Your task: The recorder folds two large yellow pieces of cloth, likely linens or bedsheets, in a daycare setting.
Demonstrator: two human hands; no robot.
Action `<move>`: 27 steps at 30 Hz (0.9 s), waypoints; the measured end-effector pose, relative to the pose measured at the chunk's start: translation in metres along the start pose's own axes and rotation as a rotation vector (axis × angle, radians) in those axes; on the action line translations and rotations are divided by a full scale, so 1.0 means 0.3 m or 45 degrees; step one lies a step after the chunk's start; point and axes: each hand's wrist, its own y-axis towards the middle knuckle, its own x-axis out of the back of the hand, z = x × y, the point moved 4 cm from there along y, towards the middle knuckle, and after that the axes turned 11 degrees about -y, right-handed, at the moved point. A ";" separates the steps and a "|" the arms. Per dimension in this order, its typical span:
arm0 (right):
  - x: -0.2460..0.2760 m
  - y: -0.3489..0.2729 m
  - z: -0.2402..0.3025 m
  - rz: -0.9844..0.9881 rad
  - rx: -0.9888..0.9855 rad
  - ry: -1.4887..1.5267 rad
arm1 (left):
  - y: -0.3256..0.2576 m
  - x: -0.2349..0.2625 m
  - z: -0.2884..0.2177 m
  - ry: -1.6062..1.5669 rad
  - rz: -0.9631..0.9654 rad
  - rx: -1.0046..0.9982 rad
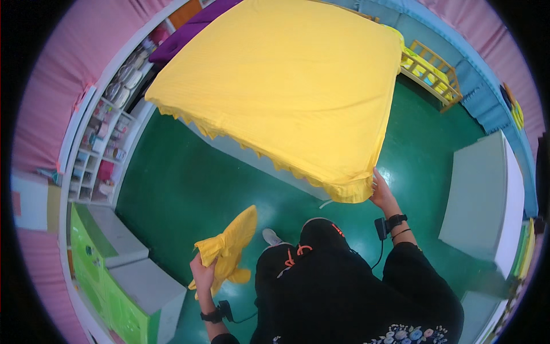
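Observation:
A yellow fitted sheet [286, 86] is spread over the bed ahead of me, its gathered edge hanging along the near side. My right hand [381, 191] is closed at the sheet's near right corner; some fingertips are hidden behind the cloth. Lower left, above the floor, my left hand [203, 276] grips a bunched yellow cloth [232, 246], with part of it sticking up and part hanging down. The cloth in my left hand looks the same colour as the sheet and is apart from it.
Shelves [103, 143] with small items line the left wall, beside green-fronted cabinets [123, 292]. A purple padded piece [189, 31] lies behind the bed. At right are a small wooden crib [435, 74] and a white cabinet [478, 195]. The floor [177, 166] is green.

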 end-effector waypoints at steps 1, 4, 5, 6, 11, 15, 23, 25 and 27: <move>-0.012 0.002 -0.005 0.069 0.031 -0.042 | 0.040 0.028 0.017 0.002 0.026 -0.015; 0.133 0.112 -0.090 -0.036 0.152 -0.216 | 0.150 0.094 0.053 -0.091 0.082 -0.070; 0.126 0.104 -0.093 -0.046 0.154 -0.209 | 0.177 0.118 0.065 -0.145 0.073 -0.087; 0.145 0.087 -0.071 -0.130 0.254 -0.180 | 0.205 0.138 0.077 -0.200 0.065 -0.104; -0.018 -0.119 0.125 -0.093 0.551 0.167 | 0.346 0.199 0.094 -0.296 0.066 -0.056; -0.279 -0.330 0.345 0.160 0.615 0.414 | 0.485 0.218 0.064 -0.403 0.080 -0.021; -0.716 -0.160 0.609 0.152 0.867 -0.018 | 0.754 0.299 0.083 -0.364 0.017 -0.005; -0.843 -0.109 0.644 0.135 0.836 -0.052 | 0.816 0.377 0.078 -0.389 -0.003 -0.027; -0.972 -0.054 0.674 0.094 0.917 -0.116 | 0.870 0.464 0.074 -0.330 -0.048 0.003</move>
